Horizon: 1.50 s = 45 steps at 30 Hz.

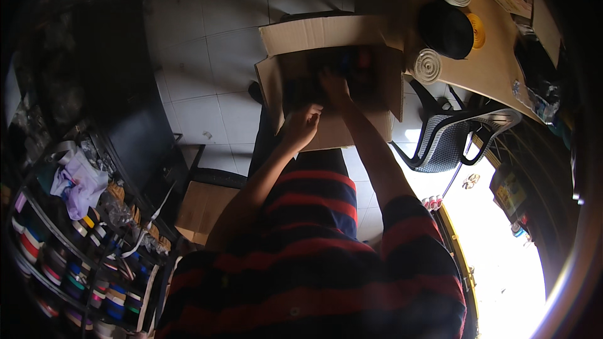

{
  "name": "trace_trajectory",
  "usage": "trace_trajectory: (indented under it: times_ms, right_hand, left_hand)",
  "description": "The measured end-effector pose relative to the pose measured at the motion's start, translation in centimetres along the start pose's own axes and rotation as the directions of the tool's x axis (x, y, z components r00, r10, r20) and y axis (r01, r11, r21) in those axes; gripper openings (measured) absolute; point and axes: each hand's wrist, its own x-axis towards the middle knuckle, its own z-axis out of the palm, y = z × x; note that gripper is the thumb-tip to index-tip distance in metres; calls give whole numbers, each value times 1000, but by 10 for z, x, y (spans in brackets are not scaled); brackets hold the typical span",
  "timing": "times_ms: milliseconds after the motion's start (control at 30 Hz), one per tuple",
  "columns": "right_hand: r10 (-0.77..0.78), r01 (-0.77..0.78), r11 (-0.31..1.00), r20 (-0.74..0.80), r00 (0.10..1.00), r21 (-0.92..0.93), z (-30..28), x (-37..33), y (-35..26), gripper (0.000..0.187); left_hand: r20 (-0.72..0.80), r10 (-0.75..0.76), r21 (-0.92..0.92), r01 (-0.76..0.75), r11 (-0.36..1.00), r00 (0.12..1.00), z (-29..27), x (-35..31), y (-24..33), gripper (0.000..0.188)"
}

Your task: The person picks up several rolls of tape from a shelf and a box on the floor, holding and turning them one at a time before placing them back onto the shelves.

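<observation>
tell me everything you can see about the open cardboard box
The box looks like brown cardboard, top open, flaps spread. It sits left of the table. The right hand reaches inside; whether the left hand, over its near side, touches it is unclear. Inside is dark, with a reddish patch.

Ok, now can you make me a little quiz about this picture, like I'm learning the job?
1. True or false: the right hand is reaching into the cardboard box.
2. Fill in the blank: the shirt has dark and ___ stripes.
3. What piece of mesh furniture stands to the right of the box?

Key: 1. True. 2. Red. 3. A chair.
</observation>
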Motion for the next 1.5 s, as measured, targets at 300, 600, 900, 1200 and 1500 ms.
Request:
trace_trajectory:
  times_ms: [300, 600, 900, 1200, 1500]
  right_hand:
    - [-64, 78, 980, -82, 995, 182, -9, -46, 18, 42]
    - [263, -340, 914, 314, 912, 221, -50, -57, 19, 60]
    - [125, -237, 869, 272, 954, 434, -68, -47, 15, 49]
    - [13, -8, 881, -8, 1000, 473, -55, -38, 10, 55]
    - [-24, -94, 770, 176, 984, 631, -51, -38, 6, 69]
  left_hand:
    - [-325, 83, 436, 71, 897, 942, 22, 81, -49, 48]
    - [-331, 113, 828, 230, 512, 937, 55, 116, -97, 51]
    - [-287, 26, 786, 220, 578, 958, 40, 120, -86, 53]
    - [-153, -70, 80, 83, 993, 986, 1, 104, -70, 39]
    - [-171, 2, 411, 70, 909, 985, 6, 72, -77, 59]
